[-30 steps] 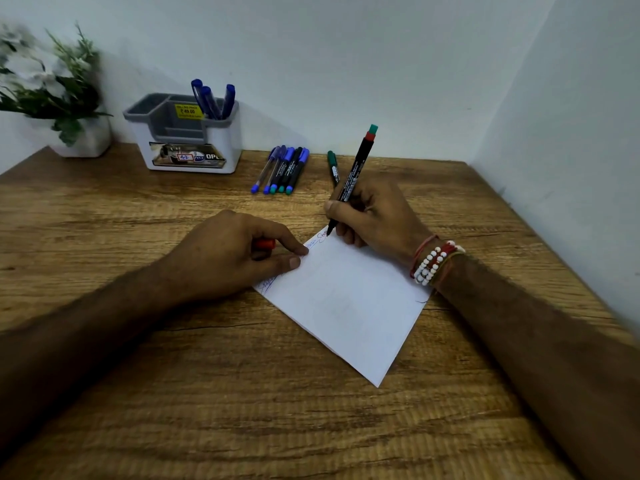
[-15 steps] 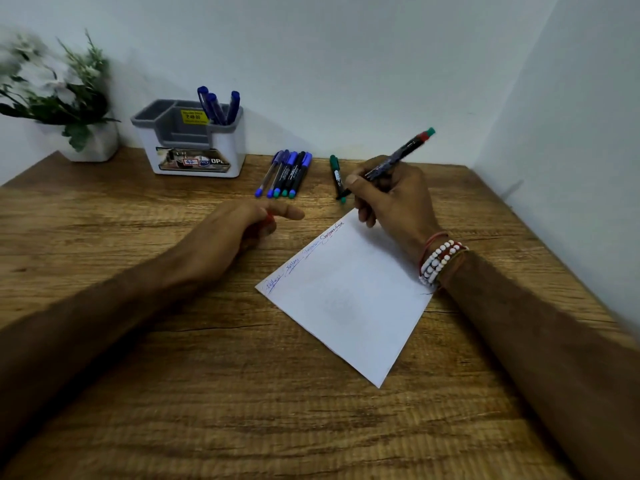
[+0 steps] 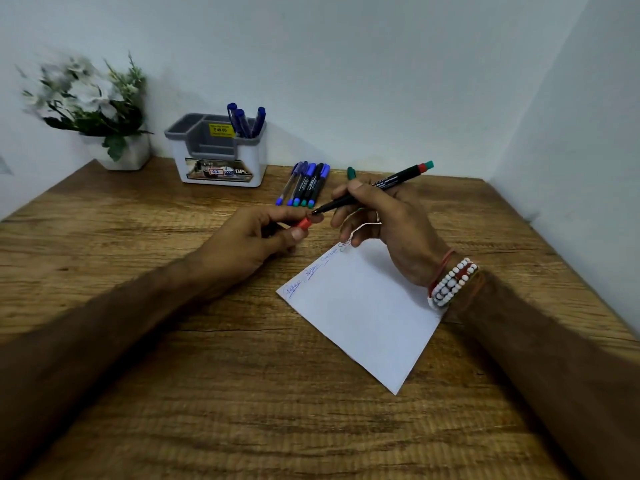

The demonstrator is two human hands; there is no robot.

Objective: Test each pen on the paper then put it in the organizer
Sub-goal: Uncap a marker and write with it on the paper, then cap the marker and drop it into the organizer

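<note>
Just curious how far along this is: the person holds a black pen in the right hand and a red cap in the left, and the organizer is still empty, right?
Not quite. The head view shows the organizer already holds blue pens. The rest stands: the right hand holds the black pen, the left hand the red cap.

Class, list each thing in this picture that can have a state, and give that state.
Pen: uncapped, held in right hand.
Red cap: off, pinched in left hand.
Paper: flat, writing along one edge.
Organizer: upright, three blue pens inside.
Table pens: lying capped.
</note>
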